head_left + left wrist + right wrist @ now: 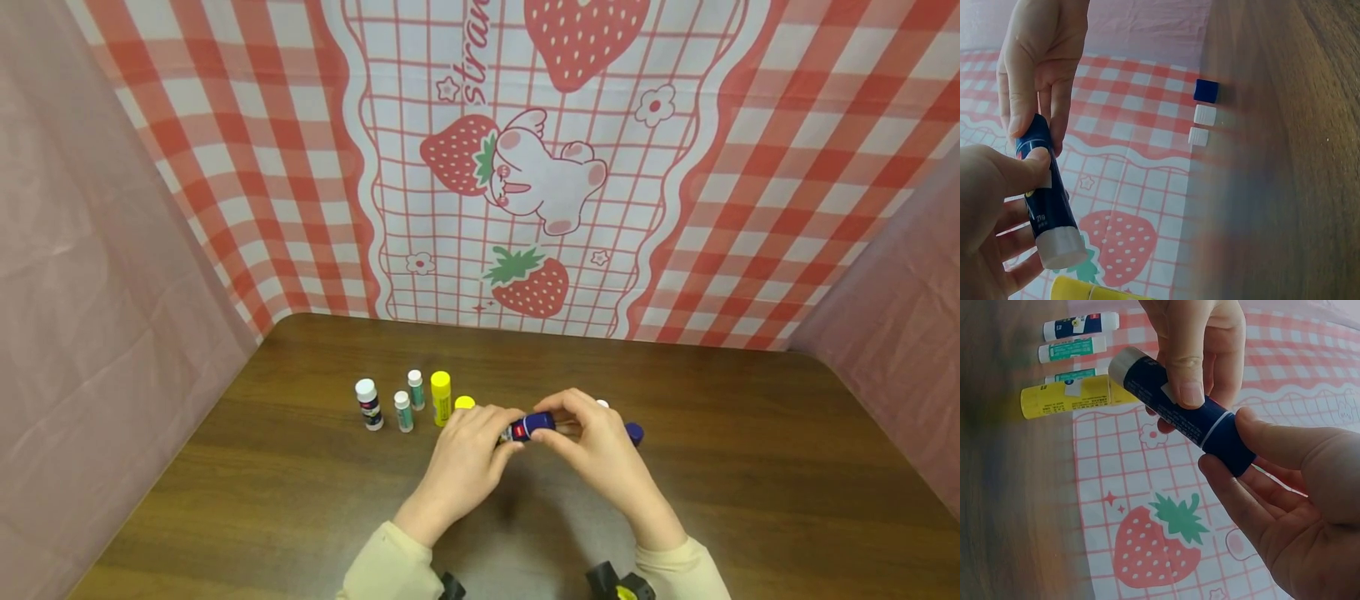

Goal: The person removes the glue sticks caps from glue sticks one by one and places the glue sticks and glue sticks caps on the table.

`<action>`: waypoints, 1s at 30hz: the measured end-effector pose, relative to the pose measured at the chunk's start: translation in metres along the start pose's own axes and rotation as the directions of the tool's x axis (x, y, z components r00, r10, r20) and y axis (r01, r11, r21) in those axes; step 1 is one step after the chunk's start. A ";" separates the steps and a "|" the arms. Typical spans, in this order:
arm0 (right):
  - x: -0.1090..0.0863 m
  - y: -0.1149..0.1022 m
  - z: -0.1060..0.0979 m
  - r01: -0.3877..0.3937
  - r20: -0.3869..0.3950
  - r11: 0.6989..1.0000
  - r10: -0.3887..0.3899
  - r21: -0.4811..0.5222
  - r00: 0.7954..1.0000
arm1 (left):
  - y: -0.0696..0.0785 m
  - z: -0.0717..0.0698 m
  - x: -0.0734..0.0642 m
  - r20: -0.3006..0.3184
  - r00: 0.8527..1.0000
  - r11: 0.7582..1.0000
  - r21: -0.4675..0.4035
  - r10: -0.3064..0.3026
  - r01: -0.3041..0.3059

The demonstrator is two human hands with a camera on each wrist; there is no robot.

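A dark blue glue stick is held above the table between both hands. My left hand grips its body, with the thumb lying along the label in the left wrist view. The fingers and thumb of my right hand pinch its blue cap at the other end. A pale seam shows between cap and body, and the whitish base points away from the right hand. Behind the left hand stands a yellow glue stick, partly hidden.
To the left stand another yellow glue stick, two small green glue sticks and a white-capped dark blue one. Beyond the right hand are a blue cap and two white caps. A checked cloth hangs behind the wooden table.
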State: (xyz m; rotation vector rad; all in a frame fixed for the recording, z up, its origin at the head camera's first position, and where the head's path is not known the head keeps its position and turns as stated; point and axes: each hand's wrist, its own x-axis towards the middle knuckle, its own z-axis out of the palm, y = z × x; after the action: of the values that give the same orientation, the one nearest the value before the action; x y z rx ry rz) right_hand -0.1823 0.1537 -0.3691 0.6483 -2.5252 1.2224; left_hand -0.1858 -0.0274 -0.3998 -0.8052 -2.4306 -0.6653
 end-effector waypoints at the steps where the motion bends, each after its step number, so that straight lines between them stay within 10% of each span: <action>1: 0.000 0.000 0.000 0.003 0.005 1.000 -0.003 -0.002 1.000 | 0.000 0.000 0.000 0.005 1.000 1.000 0.000 0.003 -0.003; 12: -0.004 0.011 -0.027 0.007 -0.123 0.999 -0.012 -0.046 0.992 | -0.011 -0.002 -0.003 0.116 0.993 0.997 0.073 -0.022 0.014; 30: -0.002 0.009 -0.024 -0.015 -0.062 0.999 0.012 -0.042 0.998 | -0.011 -0.006 -0.001 0.005 0.995 0.994 -0.018 -0.105 0.105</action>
State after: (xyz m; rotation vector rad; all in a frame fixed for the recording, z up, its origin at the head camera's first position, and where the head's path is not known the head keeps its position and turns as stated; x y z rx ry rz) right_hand -0.1843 0.1779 -0.3612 0.5754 -2.5019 1.1711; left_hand -0.1904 -0.0394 -0.3987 -0.6908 -2.4874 -0.7269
